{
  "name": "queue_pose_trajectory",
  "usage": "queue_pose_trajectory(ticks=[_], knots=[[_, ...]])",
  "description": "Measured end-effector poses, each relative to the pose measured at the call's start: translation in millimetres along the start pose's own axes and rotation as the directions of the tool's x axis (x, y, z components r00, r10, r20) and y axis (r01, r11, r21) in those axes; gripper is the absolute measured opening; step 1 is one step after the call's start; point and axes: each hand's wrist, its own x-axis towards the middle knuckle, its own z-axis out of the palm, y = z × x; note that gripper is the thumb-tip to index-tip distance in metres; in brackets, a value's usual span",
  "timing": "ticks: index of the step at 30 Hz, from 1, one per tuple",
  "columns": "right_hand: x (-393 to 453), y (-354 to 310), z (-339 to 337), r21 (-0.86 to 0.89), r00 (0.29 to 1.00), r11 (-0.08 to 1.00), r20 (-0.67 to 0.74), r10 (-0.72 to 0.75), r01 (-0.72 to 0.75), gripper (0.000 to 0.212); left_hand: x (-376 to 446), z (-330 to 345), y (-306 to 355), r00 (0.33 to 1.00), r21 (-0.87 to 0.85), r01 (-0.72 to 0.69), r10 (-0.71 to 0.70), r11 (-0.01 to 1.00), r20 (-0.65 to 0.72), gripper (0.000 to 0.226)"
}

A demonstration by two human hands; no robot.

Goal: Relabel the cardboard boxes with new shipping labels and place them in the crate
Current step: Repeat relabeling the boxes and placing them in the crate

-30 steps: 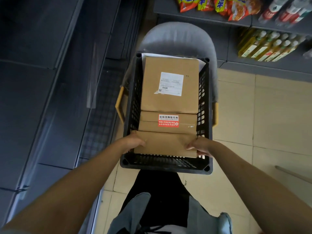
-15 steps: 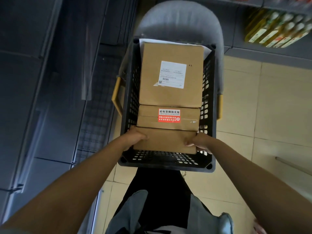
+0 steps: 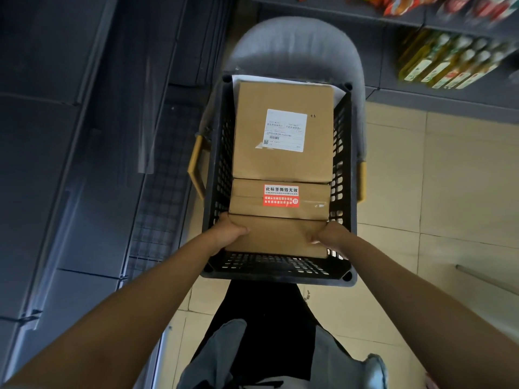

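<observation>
The left hand (image 3: 229,233) gripped the left end of a plain cardboard box (image 3: 276,237), its thumb laid across the top face and its fingers curled out of sight down the side. The right hand (image 3: 327,234) held the opposite end in the same way, thumb on top near the box's right edge, the rest of its fingers hidden below. Between them the box sat low in the near end of a black perforated crate (image 3: 278,269), its far edge touching a second cardboard box (image 3: 280,196) that carried a red and white sticker (image 3: 281,195) printed with Chinese characters. Beyond that, a larger cardboard box (image 3: 283,130) filled the far part of the crate, with a white shipping label (image 3: 285,130) on its top face, one lower corner of the label slightly lifted. A white sheet (image 3: 338,92) showed from beneath the large box at the crate's far rim. The crate rested on a grey chair (image 3: 295,46) with yellowish armrests at either side. Pale floor tiles (image 3: 435,178) spread to the right, dark metal shelving (image 3: 84,136) ran along the left, and bottles (image 3: 449,60) lay in rows on a shelf at the upper right, blurred.
</observation>
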Motion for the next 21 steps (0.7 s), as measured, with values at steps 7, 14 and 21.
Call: queue_pose_trajectory(ticks=[7, 14, 21], knots=[[-33, -22, -13, -0.347, 0.976, 0.938, -0.195, -0.098, 0.024, 0.053, -36, -14, 36, 0.991, 0.294, -0.028, 0.065, 0.955, -0.117, 0.081], [-92, -62, -41, -0.614, 0.799, 0.768, -0.364, -0.479, 0.18, 0.053, -101, -32, 92, 0.865, 0.709, -0.141, 0.434, 0.691, -0.25, 0.059], [-170, -134, -72, -0.676, 0.508, 0.661, -0.464, -0.725, 0.326, 0.045, -179, -59, 150, 0.545, 0.925, -0.136, 0.806, 0.355, -0.229, 0.043]])
